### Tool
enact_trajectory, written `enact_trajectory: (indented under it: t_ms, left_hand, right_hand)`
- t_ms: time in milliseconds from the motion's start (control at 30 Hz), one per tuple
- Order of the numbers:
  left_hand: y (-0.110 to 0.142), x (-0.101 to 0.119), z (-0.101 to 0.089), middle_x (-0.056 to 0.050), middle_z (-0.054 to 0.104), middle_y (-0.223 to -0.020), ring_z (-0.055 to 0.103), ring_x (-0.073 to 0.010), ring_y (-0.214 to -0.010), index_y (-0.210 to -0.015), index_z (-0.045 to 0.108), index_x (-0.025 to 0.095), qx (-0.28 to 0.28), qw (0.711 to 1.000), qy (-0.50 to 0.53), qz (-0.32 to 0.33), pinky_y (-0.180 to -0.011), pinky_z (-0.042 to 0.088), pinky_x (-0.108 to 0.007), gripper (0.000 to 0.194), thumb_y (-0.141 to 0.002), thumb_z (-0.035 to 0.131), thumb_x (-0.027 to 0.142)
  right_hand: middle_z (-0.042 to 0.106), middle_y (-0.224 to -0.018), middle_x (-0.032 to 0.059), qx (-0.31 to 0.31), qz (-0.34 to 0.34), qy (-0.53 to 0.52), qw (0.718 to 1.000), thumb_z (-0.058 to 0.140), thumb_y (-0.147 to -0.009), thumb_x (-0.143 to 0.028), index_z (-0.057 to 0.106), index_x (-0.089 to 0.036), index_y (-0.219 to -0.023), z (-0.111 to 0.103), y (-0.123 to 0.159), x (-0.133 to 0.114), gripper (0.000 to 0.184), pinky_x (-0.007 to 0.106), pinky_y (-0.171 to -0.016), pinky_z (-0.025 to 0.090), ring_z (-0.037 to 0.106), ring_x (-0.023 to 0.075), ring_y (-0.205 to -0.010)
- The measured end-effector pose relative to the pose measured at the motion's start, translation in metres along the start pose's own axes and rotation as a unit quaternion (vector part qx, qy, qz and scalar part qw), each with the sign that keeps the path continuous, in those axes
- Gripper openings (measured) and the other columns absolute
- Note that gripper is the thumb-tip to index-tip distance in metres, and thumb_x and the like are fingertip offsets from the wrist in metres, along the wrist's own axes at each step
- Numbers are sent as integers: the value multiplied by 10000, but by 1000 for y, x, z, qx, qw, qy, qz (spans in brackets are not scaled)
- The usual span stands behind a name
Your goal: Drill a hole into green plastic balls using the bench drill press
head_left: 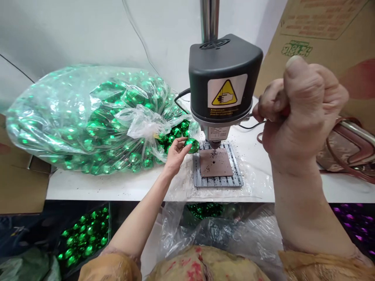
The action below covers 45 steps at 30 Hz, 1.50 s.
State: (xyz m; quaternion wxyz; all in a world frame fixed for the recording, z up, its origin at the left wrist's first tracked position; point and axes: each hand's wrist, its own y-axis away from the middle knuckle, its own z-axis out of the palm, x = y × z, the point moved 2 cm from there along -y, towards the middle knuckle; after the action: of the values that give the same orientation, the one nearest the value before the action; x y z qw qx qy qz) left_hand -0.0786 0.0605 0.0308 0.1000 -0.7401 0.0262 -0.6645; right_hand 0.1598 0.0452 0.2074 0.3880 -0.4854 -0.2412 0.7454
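Observation:
A shiny green faceted ball (pixel 192 146) is pinched between the thumb and fingers of my left hand (pixel 177 151), just left of the drill chuck and above the edge of the metal base. My right hand (pixel 304 105) is raised and closed in a fist at the right side of the black drill press (pixel 224 78). It wraps round the drill press handle, which the fingers mostly hide. Beneath the chuck (pixel 216 144), a brown square board (pixel 215 162) with a small dark hole lies on the slotted grey base (pixel 218 182). Dark shavings are scattered over both.
A large clear bag (pixel 88 117) of green balls lies at the left, its mouth open toward my left hand. Cardboard boxes (pixel 328 31) flank the table, and a patterned bag (pixel 342 150) sits at the right. Clear plastic (pixel 234 234) and more green balls (pixel 84 234) are below the table edge.

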Motion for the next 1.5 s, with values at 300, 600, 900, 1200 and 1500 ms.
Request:
enact_trajectory:
  t_ms: [300, 600, 900, 1200, 1500]
  left_hand:
    - [32, -11, 40, -48, 720, -969, 672, -179, -880, -1078, 634, 201, -49, 997, 43, -51, -828, 525, -332, 511, -715, 841, 494]
    - [38, -10, 52, -88, 674, -1181, 621, -264, -1118, -1174, 663, 226, -67, 993, -86, 37, -1003, 483, -425, 539, -706, 864, 401]
    - [44, -14, 66, -86, 663, -1193, 630, -251, -1135, -1219, 561, 217, -126, 991, -10, 42, -1017, 485, -409, 579, -758, 827, 446]
    - [44, -16, 65, -87, 645, -1207, 616, -252, -1157, -1221, 554, 222, -130, 990, -11, 47, -1043, 471, -413, 570, -768, 823, 440]
    - [45, -13, 65, -87, 650, -1191, 622, -258, -1143, -1213, 557, 225, -127, 990, -21, 54, -1031, 479, -422, 565, -772, 817, 463]
  right_hand:
    - [238, -426, -84, -5, 13, -6, 1000, 690, -814, -355, 345, -211, -537, -1, -1, 1, 465, 279, -366, 223, 320, 51, -362]
    - [235, -449, -82, -13, 19, 7, 1000, 655, -842, -365, 315, -198, -562, 0, 0, -1, 471, 239, -389, 241, 325, 32, -384]
    - [252, -434, -73, -18, 19, 3, 1000, 675, -823, -361, 341, -207, -538, -3, 1, -1, 465, 292, -388, 234, 332, 60, -381]
    - [200, -395, -67, 14, -41, 22, 999, 646, -841, -291, 257, -158, -466, -10, 29, 2, 556, 252, -404, 242, 282, 27, -353]
    - [228, -420, -47, -16, -62, 30, 997, 608, -844, -272, 177, -143, -475, -16, 40, 8, 581, 272, -441, 182, 235, 25, -391]
